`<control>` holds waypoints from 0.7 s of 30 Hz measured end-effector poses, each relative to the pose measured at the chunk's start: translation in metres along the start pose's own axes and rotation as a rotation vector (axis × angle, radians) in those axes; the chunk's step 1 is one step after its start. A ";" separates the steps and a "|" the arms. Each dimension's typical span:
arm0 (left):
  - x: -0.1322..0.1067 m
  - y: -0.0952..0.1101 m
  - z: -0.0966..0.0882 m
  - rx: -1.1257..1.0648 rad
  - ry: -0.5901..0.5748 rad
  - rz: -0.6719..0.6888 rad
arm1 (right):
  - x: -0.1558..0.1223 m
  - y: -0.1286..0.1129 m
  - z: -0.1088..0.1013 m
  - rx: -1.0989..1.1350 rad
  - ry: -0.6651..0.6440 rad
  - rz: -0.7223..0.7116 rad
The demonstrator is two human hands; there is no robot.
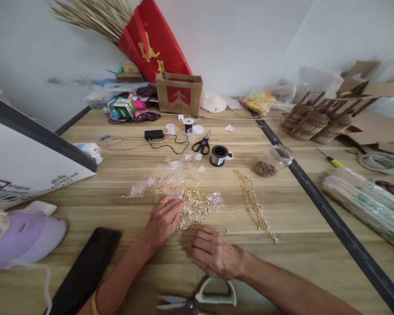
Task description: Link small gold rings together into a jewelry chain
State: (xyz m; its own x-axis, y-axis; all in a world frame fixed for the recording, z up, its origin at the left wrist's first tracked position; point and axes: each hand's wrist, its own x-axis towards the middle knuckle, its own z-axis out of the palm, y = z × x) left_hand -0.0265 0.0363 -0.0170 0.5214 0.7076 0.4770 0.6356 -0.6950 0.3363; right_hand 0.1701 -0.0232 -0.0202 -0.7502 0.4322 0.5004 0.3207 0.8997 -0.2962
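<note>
A heap of small gold and silver beads (193, 211) lies on the wooden table (302, 227), partly on clear plastic bags (157, 179). My left hand (164, 221) rests at the heap's left edge, fingers curled and touching the beads. My right hand (215, 254) lies just below the heap, fingers bent and pinched close to the table; what they hold is too small to make out. Several gold chains (254, 203) lie to the right of the heap.
Scissors with white handles (197, 302) lie near the front edge. A black phone (85, 269) and a purple object (22, 238) are at the left, a white box (26, 162) behind them. Black scissors (202, 143), a wire spool (218, 155), a bead jar (274, 161) and a brown carton (179, 92) stand further back.
</note>
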 end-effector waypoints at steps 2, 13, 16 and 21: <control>0.003 0.001 -0.002 -0.030 0.071 -0.045 | 0.001 0.000 -0.001 -0.001 0.010 -0.002; 0.042 0.000 -0.011 -0.176 0.087 -0.228 | -0.002 -0.002 0.002 -0.029 0.000 -0.011; 0.063 -0.016 -0.003 -0.041 0.038 -0.286 | -0.003 -0.003 0.001 -0.047 -0.002 -0.015; 0.097 -0.048 0.015 0.210 -0.022 -0.262 | -0.003 -0.003 0.003 -0.076 0.001 -0.013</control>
State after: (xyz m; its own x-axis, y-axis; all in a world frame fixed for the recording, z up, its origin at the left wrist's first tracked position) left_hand 0.0020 0.1399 0.0011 0.3353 0.8629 0.3781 0.8518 -0.4492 0.2697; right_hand 0.1699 -0.0269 -0.0233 -0.7538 0.4205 0.5049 0.3540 0.9073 -0.2270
